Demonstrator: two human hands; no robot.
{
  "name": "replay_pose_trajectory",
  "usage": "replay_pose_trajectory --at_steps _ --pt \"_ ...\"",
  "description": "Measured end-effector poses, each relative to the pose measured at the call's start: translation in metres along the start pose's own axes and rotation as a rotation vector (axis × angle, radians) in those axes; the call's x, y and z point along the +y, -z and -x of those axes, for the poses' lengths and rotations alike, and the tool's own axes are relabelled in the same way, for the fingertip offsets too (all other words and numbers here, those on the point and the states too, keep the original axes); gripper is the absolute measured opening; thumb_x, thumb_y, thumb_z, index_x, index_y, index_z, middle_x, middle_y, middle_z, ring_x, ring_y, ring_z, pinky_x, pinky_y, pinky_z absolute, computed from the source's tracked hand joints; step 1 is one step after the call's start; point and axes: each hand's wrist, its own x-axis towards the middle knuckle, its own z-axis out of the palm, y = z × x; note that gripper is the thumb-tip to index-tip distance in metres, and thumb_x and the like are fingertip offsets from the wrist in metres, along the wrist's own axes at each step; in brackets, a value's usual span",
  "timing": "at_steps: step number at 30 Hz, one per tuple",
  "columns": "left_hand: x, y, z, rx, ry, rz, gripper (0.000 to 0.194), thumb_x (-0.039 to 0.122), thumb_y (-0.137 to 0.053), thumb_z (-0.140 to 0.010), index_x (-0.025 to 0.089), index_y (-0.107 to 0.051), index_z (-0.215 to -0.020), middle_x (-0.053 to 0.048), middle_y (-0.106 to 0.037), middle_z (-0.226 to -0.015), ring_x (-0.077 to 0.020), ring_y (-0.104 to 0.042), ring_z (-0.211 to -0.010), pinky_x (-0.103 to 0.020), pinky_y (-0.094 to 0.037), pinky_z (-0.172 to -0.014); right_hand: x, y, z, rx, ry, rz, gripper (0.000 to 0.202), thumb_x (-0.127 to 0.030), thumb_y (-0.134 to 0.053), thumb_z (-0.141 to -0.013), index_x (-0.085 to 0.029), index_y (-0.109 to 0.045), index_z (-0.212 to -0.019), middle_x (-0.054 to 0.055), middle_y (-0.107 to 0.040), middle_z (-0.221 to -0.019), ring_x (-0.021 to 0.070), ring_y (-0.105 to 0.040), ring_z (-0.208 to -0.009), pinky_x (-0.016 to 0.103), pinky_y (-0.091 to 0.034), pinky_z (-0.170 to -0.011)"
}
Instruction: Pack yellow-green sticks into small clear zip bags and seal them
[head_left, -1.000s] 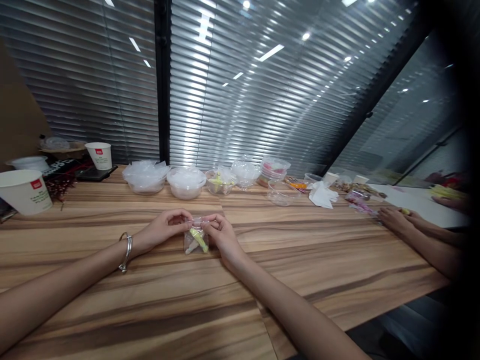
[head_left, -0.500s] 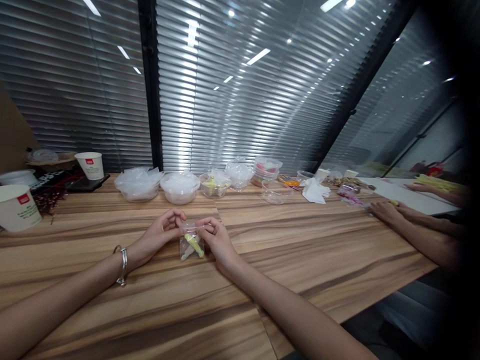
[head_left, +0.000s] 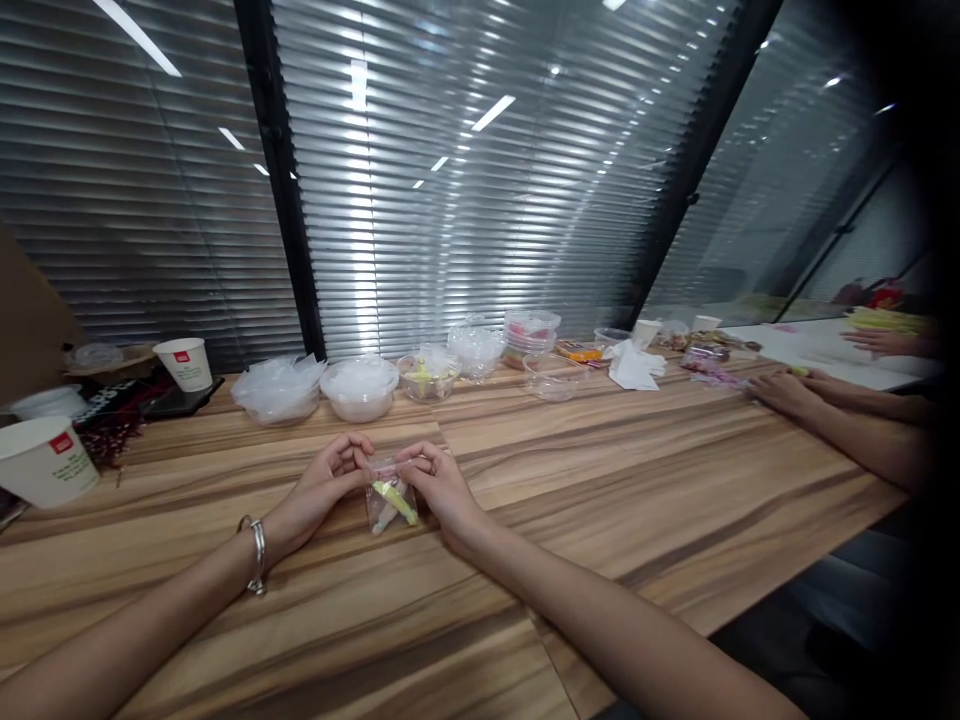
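A small clear plastic bag (head_left: 391, 506) with yellow and pale pieces inside hangs between my two hands, just above the wooden table (head_left: 300, 620). My left hand (head_left: 321, 492) pinches the bag's top left corner between thumb and fingers. The top right corner is pinched by my right hand (head_left: 442, 492). A pinkish strip runs along the bag's upper edge. Beyond my hands stands a round clear tub (head_left: 429, 378) with yellow pieces in it.
Plastic bowls (head_left: 358, 390) with clear bags line the table's back, beside stacked tubs (head_left: 529, 335) and white tissue (head_left: 635, 366). Paper cups (head_left: 49, 462) stand at the left. Other people's hands (head_left: 784, 393) rest at the right.
The camera view has tilted and shifted slightly. Both my hands still pinch the bag, and the yellow piece inside shows at a slightly different angle.
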Motion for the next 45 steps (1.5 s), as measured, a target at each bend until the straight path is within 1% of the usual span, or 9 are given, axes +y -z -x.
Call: replay_pose_trajectory --at_steps 3,9,15,21,24,29,32,36,45 --pt "0.001 0.0 0.0 -0.001 0.015 0.002 0.026 0.027 -0.067 -0.071 0.02 -0.051 -0.09 0.004 -0.049 -0.068 -0.0111 -0.049 -0.067 -0.022 -0.041 -0.068 -0.002 -0.001 0.001 0.003 0.008 -0.007 0.016 -0.02 -0.066 -0.064 -0.017 -0.055 -0.075 -0.002 -0.062 -0.061 0.0078 -0.049 -0.048 0.017 -0.03 -0.043" --pt "-0.002 0.0 -0.002 -0.017 0.027 0.022 0.025 0.029 -0.066 -0.074 0.021 -0.051 -0.092 0.004 -0.051 -0.068 -0.0103 -0.05 -0.066 -0.021 -0.039 -0.065 -0.002 0.002 0.0 -0.017 0.0 -0.01 0.018 -0.025 -0.068 -0.065 -0.017 -0.056 -0.076 -0.005 -0.059 -0.057 0.0057 -0.04 -0.041 0.018 -0.024 -0.04" --pt "-0.002 -0.001 -0.002 -0.084 0.048 0.01 0.025 0.03 -0.065 -0.075 0.019 -0.052 -0.094 0.001 -0.056 -0.076 -0.0122 -0.053 -0.073 -0.022 -0.04 -0.068 -0.003 0.001 0.001 -0.019 0.016 -0.008 0.018 -0.025 -0.069 -0.065 -0.016 -0.056 -0.076 -0.003 -0.06 -0.058 0.0069 -0.047 -0.046 0.018 -0.029 -0.043" --pt "-0.002 0.001 -0.002 -0.087 0.04 -0.018 0.024 0.031 -0.066 -0.074 0.018 -0.053 -0.088 0.0 -0.057 -0.083 -0.0142 -0.054 -0.081 -0.024 -0.041 -0.074 0.005 0.005 -0.003 -0.043 0.001 0.051 0.024 -0.028 -0.071 -0.063 -0.017 -0.057 -0.08 -0.001 -0.064 -0.067 0.0099 -0.053 -0.055 0.019 -0.034 -0.049" --pt "-0.006 0.002 -0.002 -0.108 0.021 -0.005 0.025 0.03 -0.066 -0.074 0.018 -0.053 -0.091 0.0 -0.057 -0.083 -0.015 -0.055 -0.083 -0.026 -0.042 -0.075 0.009 0.007 -0.005 -0.052 -0.02 0.072 0.027 -0.032 -0.072 -0.062 -0.017 -0.056 -0.078 -0.002 -0.062 -0.063 0.0101 -0.052 -0.053 0.02 -0.034 -0.049" --pt "-0.008 0.001 -0.001 -0.11 -0.014 -0.004 0.027 0.03 -0.067 -0.072 0.017 -0.054 -0.091 0.001 -0.054 -0.078 -0.0139 -0.054 -0.079 -0.025 -0.041 -0.073 0.011 0.009 -0.006 -0.146 0.005 0.145 0.027 -0.033 -0.073 -0.062 -0.017 -0.056 -0.074 0.001 -0.065 -0.067 0.0132 -0.057 -0.062 0.023 -0.04 -0.059" --pt "-0.007 0.001 0.0 -0.151 -0.025 0.009 0.027 0.029 -0.068 -0.072 0.017 -0.054 -0.091 0.002 -0.054 -0.077 -0.0133 -0.054 -0.077 -0.025 -0.041 -0.071 0.011 0.011 -0.006 -0.162 0.038 0.217 0.023 -0.034 -0.071 -0.064 -0.018 -0.057 -0.072 0.001 -0.064 -0.07 0.0136 -0.056 -0.065 0.024 -0.041 -0.061" --pt "-0.007 0.002 0.0 -0.186 -0.033 0.015 0.026 0.028 -0.066 -0.073 0.016 -0.054 -0.092 0.001 -0.055 -0.076 -0.0128 -0.053 -0.075 -0.025 -0.041 -0.071 0.01 0.011 -0.006 -0.161 -0.002 0.243 0.023 -0.036 -0.071 -0.064 -0.017 -0.059 -0.07 0.001 -0.062 -0.07 0.0134 -0.054 -0.064 0.024 -0.041 -0.063" --pt "-0.012 0.001 -0.003 -0.175 0.02 -0.005 0.025 0.033 -0.065 -0.074 0.016 -0.055 -0.088 0.0 -0.059 -0.082 -0.0136 -0.055 -0.079 -0.024 -0.041 -0.072 0.01 0.011 -0.005 -0.168 0.004 0.274 0.024 -0.04 -0.067 -0.069 -0.016 -0.06 -0.07 0.001 -0.059 -0.069 0.0127 -0.05 -0.063 0.024 -0.038 -0.059"
